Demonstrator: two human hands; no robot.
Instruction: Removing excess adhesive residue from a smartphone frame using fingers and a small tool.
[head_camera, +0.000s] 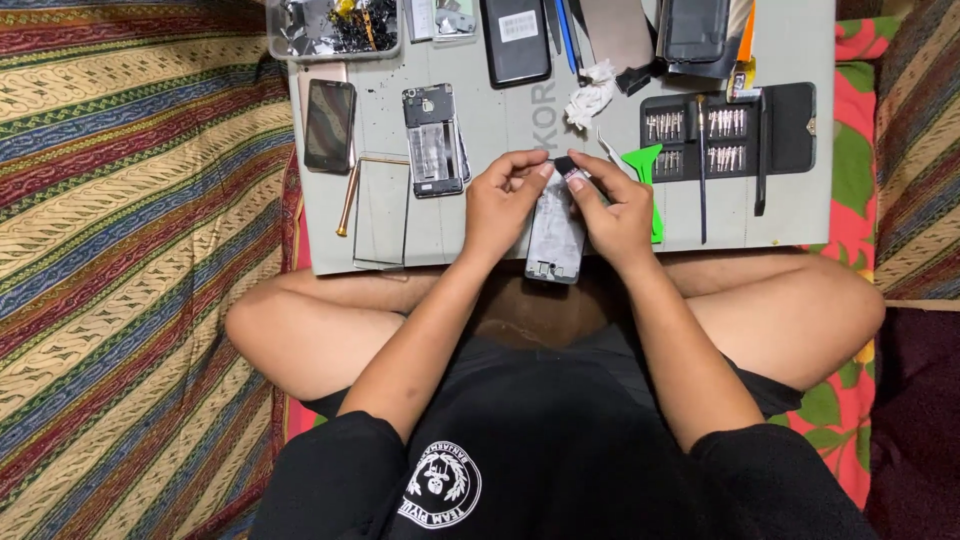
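Left hand (503, 205), right hand (612, 210) gripping silver phone frame (556, 232), grey mat (480, 130)

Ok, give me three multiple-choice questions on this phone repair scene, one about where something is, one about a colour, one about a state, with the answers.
1. Where does the screwdriver bit case lie?
A. On the mat's right part
B. On the person's lap
C. On the striped cloth at left

2. What colour is the flat plastic pry tool beside the right hand?
A. Red
B. Green
C. White

3. What state is the phone frame in the hands?
A. Sealed with its screen lit
C. Wrapped in paper
B. Opened, held by both hands

Answers: 1 A, it sits on the grey mat, right of the hands. 2 B, it is bright green. 3 B, the left hand and right hand grip the bare silver frame.
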